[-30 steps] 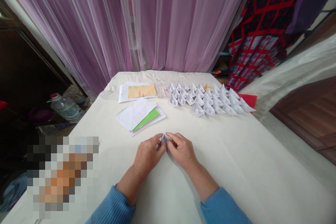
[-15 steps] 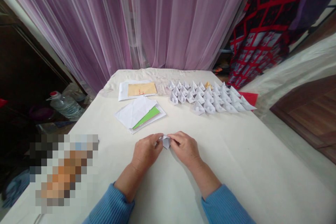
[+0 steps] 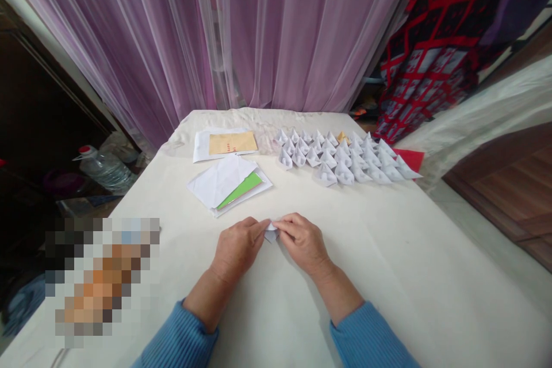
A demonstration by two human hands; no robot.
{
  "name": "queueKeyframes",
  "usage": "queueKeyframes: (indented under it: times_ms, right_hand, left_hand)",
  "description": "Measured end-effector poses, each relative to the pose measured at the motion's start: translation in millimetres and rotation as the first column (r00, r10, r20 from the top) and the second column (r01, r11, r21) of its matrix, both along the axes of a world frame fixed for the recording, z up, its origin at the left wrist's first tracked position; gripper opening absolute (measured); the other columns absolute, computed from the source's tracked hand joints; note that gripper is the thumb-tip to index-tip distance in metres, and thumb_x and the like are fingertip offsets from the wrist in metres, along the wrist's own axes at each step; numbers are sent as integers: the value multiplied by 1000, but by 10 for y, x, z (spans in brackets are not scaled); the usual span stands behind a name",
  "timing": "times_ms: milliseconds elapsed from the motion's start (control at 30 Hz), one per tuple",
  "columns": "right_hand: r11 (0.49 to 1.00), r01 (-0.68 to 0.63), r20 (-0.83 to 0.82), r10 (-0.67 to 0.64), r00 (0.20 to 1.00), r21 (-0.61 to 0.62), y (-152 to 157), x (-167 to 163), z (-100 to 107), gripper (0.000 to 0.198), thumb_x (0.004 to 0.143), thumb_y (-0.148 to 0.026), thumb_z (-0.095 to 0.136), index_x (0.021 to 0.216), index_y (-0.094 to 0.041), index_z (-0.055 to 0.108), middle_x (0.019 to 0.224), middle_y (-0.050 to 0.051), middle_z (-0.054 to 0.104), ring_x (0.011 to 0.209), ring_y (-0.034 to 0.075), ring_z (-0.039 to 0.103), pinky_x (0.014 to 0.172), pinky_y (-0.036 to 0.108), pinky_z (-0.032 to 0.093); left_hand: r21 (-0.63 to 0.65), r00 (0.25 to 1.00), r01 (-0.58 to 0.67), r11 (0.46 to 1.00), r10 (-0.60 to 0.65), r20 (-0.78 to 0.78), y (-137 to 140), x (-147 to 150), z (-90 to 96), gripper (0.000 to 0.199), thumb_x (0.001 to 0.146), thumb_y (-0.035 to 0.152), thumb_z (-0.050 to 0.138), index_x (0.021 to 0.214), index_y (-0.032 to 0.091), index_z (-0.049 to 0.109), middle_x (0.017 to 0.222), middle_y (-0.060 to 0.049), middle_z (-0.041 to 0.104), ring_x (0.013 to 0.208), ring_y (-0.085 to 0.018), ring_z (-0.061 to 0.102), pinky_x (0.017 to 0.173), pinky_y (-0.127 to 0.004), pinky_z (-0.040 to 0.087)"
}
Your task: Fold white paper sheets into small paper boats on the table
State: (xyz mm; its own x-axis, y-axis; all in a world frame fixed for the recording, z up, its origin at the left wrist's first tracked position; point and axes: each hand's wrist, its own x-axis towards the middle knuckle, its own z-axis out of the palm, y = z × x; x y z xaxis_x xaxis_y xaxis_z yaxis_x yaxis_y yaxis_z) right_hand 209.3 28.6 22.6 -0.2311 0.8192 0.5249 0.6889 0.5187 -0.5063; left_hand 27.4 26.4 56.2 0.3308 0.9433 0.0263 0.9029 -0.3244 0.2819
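A small folded piece of white paper is pinched between both hands, low over the table's middle. My left hand grips its left side with thumb and fingers closed. On the opposite side, my right hand pinches the paper too, its fingertips close to those of the left. The fingers cover most of the paper; a small pointed lower part shows. Beyond the right hand stand several rows of white folded paper boats, with one yellow boat in the back row.
White and green sheets lie in a stack beyond my left hand. Behind them a brown envelope rests on white paper. A red sheet is by the boats. A blurred-out patch covers something at left. A water bottle stands beside the table.
The fingertips of both hands have come closer together over the folded paper, hiding more of its top. The view has shifted slightly; the boats and sheets lie as before.
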Motion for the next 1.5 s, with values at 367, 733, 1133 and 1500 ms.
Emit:
queueKeyframes:
  times_ms: [367,733,1133,1500]
  right_hand:
    - [998,-29,95,34,995,-53,-40,43,36,33,81,-5,56,94,-29,75,89,1,69,82,13,63,76,22,49]
    - [997,-55,187,64,980,-50,-71,23,95,28,80,-5,59,90,-26,74,91,3,67,85,16,59,77,26,47]
    - [995,-47,167,61,984,-88,-88,-7,147,16,83,-16,62,87,-25,74,91,4,66,87,17,59,79,28,49]
    - [994,-16,171,33,985,-104,-97,-24,145,21,77,-18,68,97,-24,72,96,4,67,90,19,61,85,31,50]
  left_hand:
    - [-95,979,43,995,-23,204,64,-115,-44,35,94,25,46,119,39,66,104,2,70,91,-14,66,75,-21,46]
    - [-101,950,-58,993,86,299,69,-99,-46,25,87,28,56,107,29,71,94,2,69,65,-10,60,62,-21,42]
    - [-33,988,-105,994,108,108,-16,16,-47,25,89,36,59,112,35,68,105,1,67,87,-15,67,68,-22,46]
    - [-36,990,-84,996,87,115,-7,0,-52,28,90,34,57,117,35,66,107,1,67,89,-15,67,72,-22,48]
